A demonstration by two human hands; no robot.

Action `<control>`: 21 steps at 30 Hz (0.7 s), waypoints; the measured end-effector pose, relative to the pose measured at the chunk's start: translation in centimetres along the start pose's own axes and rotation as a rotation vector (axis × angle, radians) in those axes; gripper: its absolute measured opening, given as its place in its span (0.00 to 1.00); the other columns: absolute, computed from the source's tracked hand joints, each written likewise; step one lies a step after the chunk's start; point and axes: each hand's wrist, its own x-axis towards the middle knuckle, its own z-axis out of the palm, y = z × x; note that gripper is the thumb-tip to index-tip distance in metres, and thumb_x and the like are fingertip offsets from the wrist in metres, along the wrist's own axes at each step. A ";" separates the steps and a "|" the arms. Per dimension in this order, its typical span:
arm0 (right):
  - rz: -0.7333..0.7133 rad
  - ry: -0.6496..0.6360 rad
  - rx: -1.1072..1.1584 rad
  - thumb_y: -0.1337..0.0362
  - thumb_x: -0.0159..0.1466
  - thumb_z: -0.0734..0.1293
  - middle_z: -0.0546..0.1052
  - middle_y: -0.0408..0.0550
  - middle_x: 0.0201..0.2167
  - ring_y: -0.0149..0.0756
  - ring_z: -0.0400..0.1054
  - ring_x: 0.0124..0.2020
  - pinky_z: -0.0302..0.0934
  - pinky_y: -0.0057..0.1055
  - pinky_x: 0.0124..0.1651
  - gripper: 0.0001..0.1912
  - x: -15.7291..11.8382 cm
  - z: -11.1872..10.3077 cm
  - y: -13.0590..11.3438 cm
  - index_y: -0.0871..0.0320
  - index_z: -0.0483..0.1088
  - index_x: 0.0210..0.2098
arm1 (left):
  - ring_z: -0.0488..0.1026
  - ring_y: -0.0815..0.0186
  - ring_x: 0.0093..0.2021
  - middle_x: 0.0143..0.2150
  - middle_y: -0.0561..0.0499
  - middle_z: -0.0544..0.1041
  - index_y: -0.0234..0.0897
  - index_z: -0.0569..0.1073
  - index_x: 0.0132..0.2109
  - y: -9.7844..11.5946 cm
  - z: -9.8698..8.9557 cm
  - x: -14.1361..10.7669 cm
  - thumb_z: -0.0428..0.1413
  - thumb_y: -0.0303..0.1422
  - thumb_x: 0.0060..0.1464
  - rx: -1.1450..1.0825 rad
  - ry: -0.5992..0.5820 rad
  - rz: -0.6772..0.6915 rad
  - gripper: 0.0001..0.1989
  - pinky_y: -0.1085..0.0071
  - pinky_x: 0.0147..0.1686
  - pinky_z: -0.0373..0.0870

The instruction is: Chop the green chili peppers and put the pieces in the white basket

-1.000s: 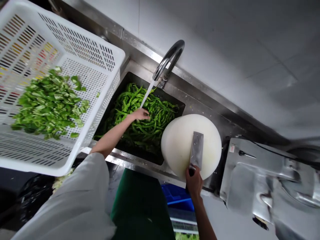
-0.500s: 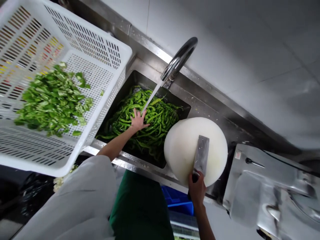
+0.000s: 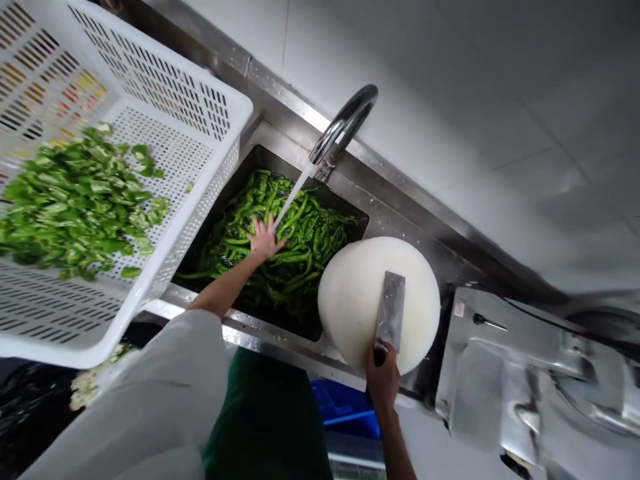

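Long green peppers (image 3: pixel 300 243) fill the sink basin (image 3: pixel 363 223), wet under a stream from the curved faucet (image 3: pixel 345 123). Fingers spread, my left hand (image 3: pixel 265 241) lies on the peppers just beside the falling water. My right hand (image 3: pixel 384 373) is wrapped round the handle of a cleaver (image 3: pixel 391 310), whose blade rests flat on a thick round white cutting board (image 3: pixel 425 293) at the sink's right edge.
At the left, a large white perforated basket (image 3: pixel 200 200) holds cut green pepper pieces (image 3: pixel 75 207). A metal machine (image 3: pixel 480 380) stands right of the board. Below the counter edge is a blue crate (image 3: pixel 347 407). A tiled wall (image 3: pixel 475 100) rises behind.
The view has shifted, so basket, sink and board all sit slightly further left. Both hands keep about the same places on the peppers and the cleaver.
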 end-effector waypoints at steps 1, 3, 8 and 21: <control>0.005 -0.002 0.009 0.41 0.65 0.58 0.81 0.58 0.46 0.52 0.76 0.45 0.66 0.41 0.47 0.34 0.0 -0.1 -0.2 0.58 0.66 0.59 | 0.26 0.35 0.76 0.76 0.27 0.44 0.35 0.40 0.77 0.1 0.7 -2.8 0.47 0.55 0.63 0.052 -0.030 0.061 0.47 0.27 0.62 0.50; 0.010 -0.010 0.025 0.41 0.64 0.58 0.81 0.58 0.46 0.52 0.76 0.45 0.65 0.41 0.48 0.34 0.0 -0.2 -0.4 0.59 0.67 0.59 | 0.24 0.33 0.75 0.78 0.30 0.40 0.37 0.46 0.77 0.3 1.9 -7.8 0.49 0.51 0.63 0.119 -0.078 0.119 0.43 0.24 0.62 0.43; -0.003 -0.023 0.041 0.41 0.64 0.59 0.80 0.58 0.48 0.52 0.75 0.48 0.65 0.41 0.50 0.33 0.0 -0.4 -0.5 0.58 0.66 0.59 | 0.25 0.42 0.77 0.79 0.40 0.38 0.42 0.49 0.77 2.7 4.6 -13.6 0.50 0.48 0.64 0.045 -0.114 0.547 0.40 0.35 0.70 0.31; 0.035 0.007 -0.018 0.40 0.65 0.59 0.80 0.58 0.46 0.52 0.75 0.46 0.65 0.41 0.47 0.33 -0.1 0.2 0.0 0.56 0.65 0.59 | 0.44 0.37 0.75 0.72 0.41 0.62 0.49 0.58 0.73 3.1 9.3 2.2 0.62 0.49 0.55 -0.010 -0.284 0.646 0.43 0.37 0.65 0.55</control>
